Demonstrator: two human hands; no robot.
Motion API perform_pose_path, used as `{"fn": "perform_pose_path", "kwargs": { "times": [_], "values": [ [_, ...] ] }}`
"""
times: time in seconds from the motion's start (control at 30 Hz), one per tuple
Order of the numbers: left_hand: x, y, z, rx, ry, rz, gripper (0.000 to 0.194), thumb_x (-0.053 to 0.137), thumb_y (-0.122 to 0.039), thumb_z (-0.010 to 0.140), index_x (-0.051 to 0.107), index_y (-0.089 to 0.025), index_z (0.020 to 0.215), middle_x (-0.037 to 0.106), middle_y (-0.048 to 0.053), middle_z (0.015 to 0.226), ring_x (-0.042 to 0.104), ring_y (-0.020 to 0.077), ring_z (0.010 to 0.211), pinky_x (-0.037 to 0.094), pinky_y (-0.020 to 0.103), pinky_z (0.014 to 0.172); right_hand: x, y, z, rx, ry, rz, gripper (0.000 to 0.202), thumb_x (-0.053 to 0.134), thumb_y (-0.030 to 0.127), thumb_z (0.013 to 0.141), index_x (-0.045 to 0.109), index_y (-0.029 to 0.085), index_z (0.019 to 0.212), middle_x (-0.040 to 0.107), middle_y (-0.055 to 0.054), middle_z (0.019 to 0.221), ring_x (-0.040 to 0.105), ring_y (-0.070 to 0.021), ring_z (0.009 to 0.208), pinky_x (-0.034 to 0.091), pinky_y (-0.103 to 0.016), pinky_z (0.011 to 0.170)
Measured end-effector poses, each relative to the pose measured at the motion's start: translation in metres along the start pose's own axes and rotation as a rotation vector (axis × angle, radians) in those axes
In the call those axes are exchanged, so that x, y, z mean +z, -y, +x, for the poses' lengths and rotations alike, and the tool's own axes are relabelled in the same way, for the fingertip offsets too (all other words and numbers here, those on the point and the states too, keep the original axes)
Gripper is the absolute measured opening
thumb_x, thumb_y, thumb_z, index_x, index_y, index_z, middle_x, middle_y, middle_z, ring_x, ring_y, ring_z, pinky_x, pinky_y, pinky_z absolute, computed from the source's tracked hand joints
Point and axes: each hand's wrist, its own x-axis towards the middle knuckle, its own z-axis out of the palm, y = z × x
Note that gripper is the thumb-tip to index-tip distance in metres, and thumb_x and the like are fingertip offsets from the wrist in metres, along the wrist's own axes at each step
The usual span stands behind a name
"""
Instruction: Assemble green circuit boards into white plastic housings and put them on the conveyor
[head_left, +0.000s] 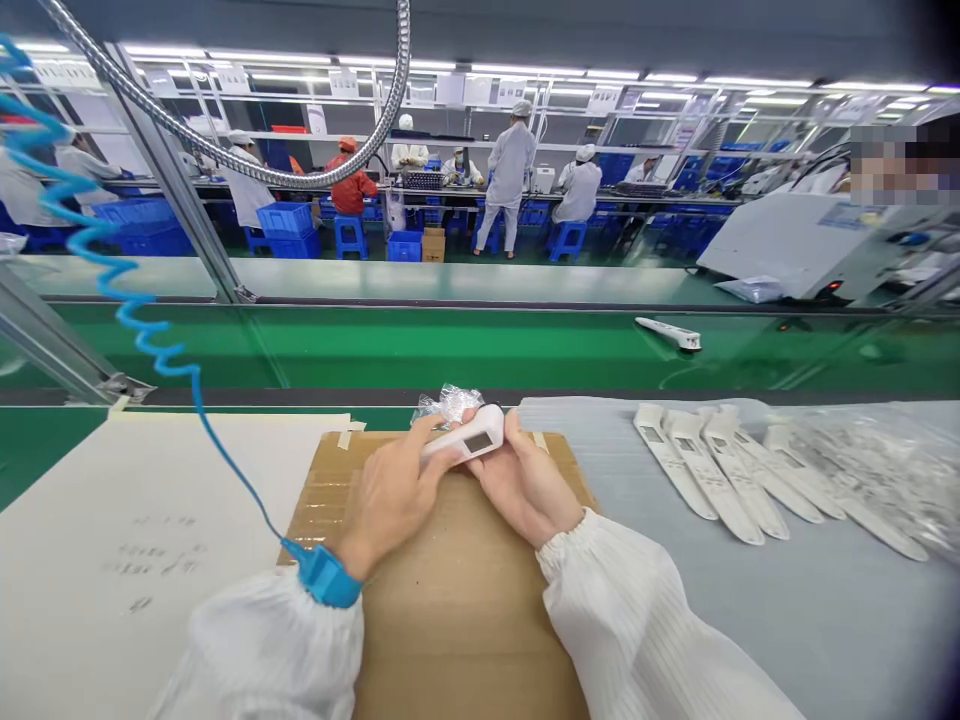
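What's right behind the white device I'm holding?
Beyond the white device, crumpled clear plastic lies by the far edge of the brown cardboard, with a green strip farther back. The device and your left hand hide the plastic's near part, so anything there can't be seen.

The sleeves [630,600] are white, the wristband [330,578] and coiled cord [196,385] blue.

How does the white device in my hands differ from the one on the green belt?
The held device is between the left hand and right hand; the belt device lies untouched on the green belt.
The held device's dark-windowed end points up and right in view; the belt device's thicker end points down and right.
Both are white and elongated.
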Motion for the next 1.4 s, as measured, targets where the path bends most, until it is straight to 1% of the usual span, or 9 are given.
{"fn": "perform_pose_path", "kwargs": {
  "times": [0.13,0.27,0.33,0.47,0.63,0.77,0.97,1.2,1.4],
  "values": [
    [-0.005,-0.002,0.005,-0.32,0.154,-0.437,0.041,0.036,-0.057,0.098,0.054,-0.02,0.096,0.062,-0.001,0.066,0.043,0.0088,0.039,0.033,0.022,0.041,-0.005,0.0,0.003,0.007,0.032,-0.079,0.034,0.062,0.048,0.092,0.071,0.016,0.103,0.071,-0.009,0.111,0.061,-0.024,0.115,0.046,-0.038,0.106],
    [-0.008,-0.007,0.007,-0.452,0.176,-0.628,0.037,0.044,-0.054,0.095,0.052,-0.018,0.093,0.058,-0.002,0.064,0.038,0.0058,0.037,0.025,0.019,0.038,-0.009,-0.004,0.003,-0.008,0.05,-0.148,0.038,0.069,0.051,0.087,0.071,0.019,0.105,0.071,-0.008,0.115,0.063,-0.0221,0.108,0.048,-0.036,0.098],
    [-0.014,-0.004,0.011,-0.454,0.085,-0.66,0.033,0.048,-0.05,0.093,0.052,-0.017,0.096,0.061,0.0,0.069,0.04,0.0055,0.041,0.027,0.019,0.039,-0.011,-0.004,0.003,-0.008,0.015,-0.164,0.041,0.073,0.053,0.082,0.071,0.021,0.107,0.07,-0.007,0.12,0.064,-0.019,0.1,0.05,-0.033,0.089],
    [-0.042,0.022,0.044,-0.453,-0.271,-0.322,0.027,0.053,-0.035,0.09,0.05,-0.019,0.112,0.07,0.005,0.091,0.058,0.0107,0.059,0.043,0.021,0.051,-0.013,-0.003,0.004,0.002,-0.066,-0.138,0.043,0.084,0.051,0.071,0.071,0.021,0.1,0.068,-0.007,0.125,0.064,-0.0146,0.088,0.051,-0.028,0.078],
    [-0.083,0.066,0.106,-0.572,-0.29,0.162,0.031,0.059,-0.008,0.076,0.065,-0.015,0.105,0.069,0.01,0.091,0.067,0.0255,0.088,0.05,0.036,0.078,-0.012,-0.002,0.005,0.016,-0.077,-0.111,0.047,0.089,0.045,0.066,0.071,0.019,0.101,0.069,-0.008,0.119,0.064,-0.0141,0.085,0.051,-0.027,0.075],
    [-0.093,0.082,0.125,-0.538,-0.29,0.314,0.037,0.061,-0.002,0.069,0.069,-0.013,0.104,0.068,0.014,0.108,0.061,0.0359,0.113,0.044,0.047,0.096,-0.013,-0.003,0.006,0.024,-0.099,-0.092,0.043,0.089,0.039,0.066,0.07,0.017,0.098,0.069,-0.008,0.116,0.064,-0.0135,0.083,0.051,-0.026,0.074],
    [-0.084,0.069,0.109,-0.469,-0.386,0.43,0.033,0.064,-0.013,0.074,0.068,-0.015,0.107,0.049,0.02,0.142,0.04,0.0423,0.136,0.027,0.057,0.112,-0.014,-0.004,0.008,0.028,-0.124,-0.079,0.028,0.083,0.024,0.074,0.07,0.016,0.098,0.069,-0.008,0.112,0.065,-0.0126,0.082,0.052,-0.025,0.075],
    [-0.045,0.036,0.058,-0.396,-0.228,0.164,0.021,0.059,-0.033,0.084,0.07,-0.019,0.094,0.073,0.006,0.098,0.067,0.0232,0.093,0.052,0.033,0.084,-0.015,-0.004,0.008,0.02,-0.123,-0.117,0.026,0.08,0.015,0.073,0.07,0.015,0.096,0.069,-0.008,0.112,0.065,-0.012,0.082,0.053,-0.024,0.074],
    [-0.007,0.034,0.02,-0.141,-0.163,0.342,0.016,0.051,-0.027,0.089,0.065,-0.02,0.089,0.069,0.008,0.106,0.06,0.0261,0.1,0.045,0.041,0.091,-0.015,-0.003,0.006,0.022,-0.101,-0.14,0.032,0.08,0.01,0.066,0.07,0.017,0.096,0.067,-0.006,0.113,0.063,-0.0119,0.084,0.052,-0.025,0.077]
  ]
}}
